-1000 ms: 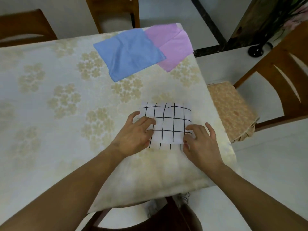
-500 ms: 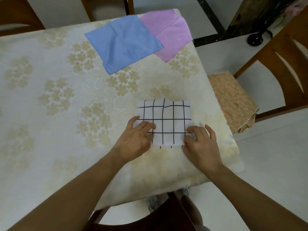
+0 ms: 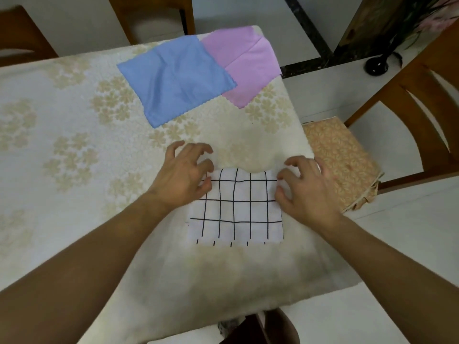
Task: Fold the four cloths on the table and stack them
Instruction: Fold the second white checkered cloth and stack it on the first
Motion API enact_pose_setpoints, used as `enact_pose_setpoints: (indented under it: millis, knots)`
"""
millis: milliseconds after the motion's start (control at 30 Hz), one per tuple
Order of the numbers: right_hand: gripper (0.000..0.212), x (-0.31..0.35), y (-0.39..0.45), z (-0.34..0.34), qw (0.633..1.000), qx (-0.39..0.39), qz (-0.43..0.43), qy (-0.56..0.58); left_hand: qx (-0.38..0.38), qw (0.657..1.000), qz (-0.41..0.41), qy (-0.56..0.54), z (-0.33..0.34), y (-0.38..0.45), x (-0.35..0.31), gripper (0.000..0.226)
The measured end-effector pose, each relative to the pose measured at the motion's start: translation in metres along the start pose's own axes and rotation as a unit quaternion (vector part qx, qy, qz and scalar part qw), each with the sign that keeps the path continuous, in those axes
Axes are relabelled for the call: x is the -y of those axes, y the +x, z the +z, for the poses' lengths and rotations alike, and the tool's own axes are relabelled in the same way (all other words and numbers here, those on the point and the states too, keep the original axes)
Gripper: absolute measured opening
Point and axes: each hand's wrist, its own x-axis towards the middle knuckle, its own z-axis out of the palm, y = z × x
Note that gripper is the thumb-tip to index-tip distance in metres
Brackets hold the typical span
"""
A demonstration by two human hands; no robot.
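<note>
Hands flank the far edge of the grid cloth [image 3: 237, 207], which lies flat on the table [image 3: 74, 120] between them and runs back toward the person. The left hand [image 3: 185, 177] touches the cloth's far left corner with loosely curled fingers; the right hand [image 3: 304, 187] does the same at the far right corner, thumb against the edge. Whether either pinches the fabric I cannot tell. Beyond both grips, well apart, lie the blue cloth [image 3: 176, 78] and the pink cloth [image 3: 246, 63], the blue overlapping the pink, nearer the left hand.
</note>
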Motion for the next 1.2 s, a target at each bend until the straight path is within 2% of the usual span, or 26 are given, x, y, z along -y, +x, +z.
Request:
enact_pose_setpoints:
  millis: [233,400,500,633,833,1200]
  knots:
    - [0.032,-0.036,0.055,0.012,0.988,0.137,-0.066,-0.022,0.121,0.992,0.019,0.020,0.014,0.046,0.027,0.016]
    - [0.038,-0.047,0.059,0.026,0.979,0.187,-0.079,-0.026,0.162,0.985,0.034,0.041,0.024,0.039,0.040,0.022]
    - [0.032,-0.046,0.058,0.030,0.982,0.168,-0.087,-0.018,0.171,0.984,0.030,0.045,0.029,0.031,0.047,0.026]
    - [0.025,-0.044,0.058,0.036,0.985,0.135,-0.107,0.009,0.153,0.986,0.033,0.055,0.035,0.030,0.050,0.019]
    - [0.025,-0.044,0.059,0.037,0.985,0.119,-0.120,0.041,0.117,0.992,0.022,0.040,0.033,0.032,0.048,0.016]
    - [0.010,-0.041,0.059,0.049,0.984,0.088,-0.136,0.069,0.140,0.990,0.006,-0.005,0.036,0.027,0.052,0.013]
